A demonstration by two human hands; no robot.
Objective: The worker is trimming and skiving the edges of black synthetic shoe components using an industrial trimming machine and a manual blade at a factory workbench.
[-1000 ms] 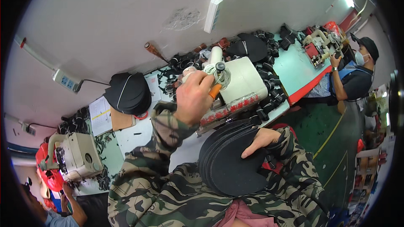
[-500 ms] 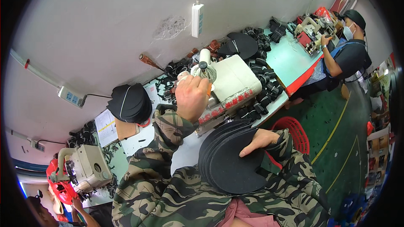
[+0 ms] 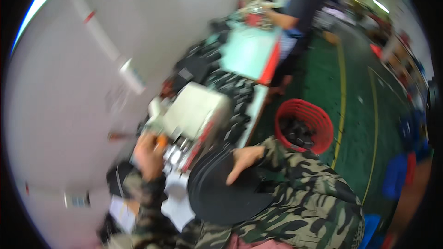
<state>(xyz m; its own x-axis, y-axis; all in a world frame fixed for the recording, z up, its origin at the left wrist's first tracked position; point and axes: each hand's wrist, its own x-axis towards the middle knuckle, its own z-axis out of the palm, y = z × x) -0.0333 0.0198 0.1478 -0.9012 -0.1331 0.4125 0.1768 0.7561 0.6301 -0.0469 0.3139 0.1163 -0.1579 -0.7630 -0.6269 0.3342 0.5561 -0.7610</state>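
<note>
My right hand (image 3: 247,159) grips a stack of black, crescent-shaped pieces (image 3: 221,198) that look like cap brims, thumb on top and fingers hidden beneath. The stack rests against my lap, fanned at its left edge. Blurred by motion, my left hand (image 3: 150,154) is raised at the near left side of a cream sewing machine (image 3: 191,110). Its fingers are curled, and an orange piece (image 3: 161,141) shows beside them; what that belongs to cannot be made out.
A red slatted basket (image 3: 307,124) with black bundles in it stands on the green floor to my right. Black bundles (image 3: 235,99) line the bench behind the machine. Farther along, a person (image 3: 304,9) works at another machine. Another black stack (image 3: 119,177) lies left of my left hand.
The whole view has swung to the right, so the bench appears farther left and the red basket shows fully. My right hand still holds the stack; my left hand remains raised by the machine.
</note>
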